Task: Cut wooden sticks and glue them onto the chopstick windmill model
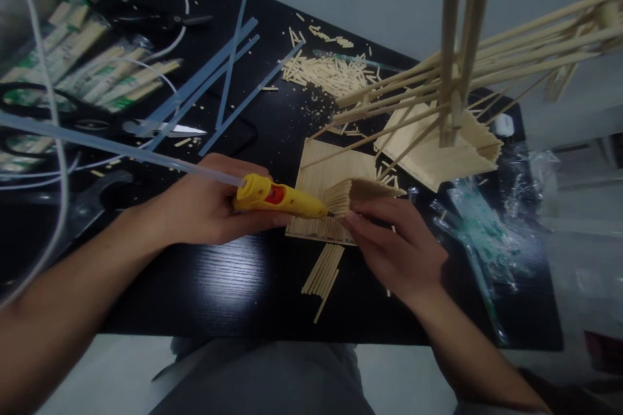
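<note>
A yellow hot glue gun (287,200) is gripped in my left hand (214,207), with a long clear glue stick (121,148) running out of its back end. Its dark nozzle points right, at the edge of a small wall of stacked wooden sticks (341,198). My right hand (396,240) pinches that wall by its near right side; whether the fingers hold a separate stick too I cannot tell. Under the wall lies a flat panel of sticks (316,165) joined side by side. Several short cut sticks (324,270) lie just in front of the panel.
A tall frame of sticks (452,78) rises over the right side, beside a second stick panel (418,142). Cut pieces (335,72) are heaped behind. Spare glue sticks (228,65), black scissors (97,120), a white cable (53,123) and plastic wrappers (491,233) lie around.
</note>
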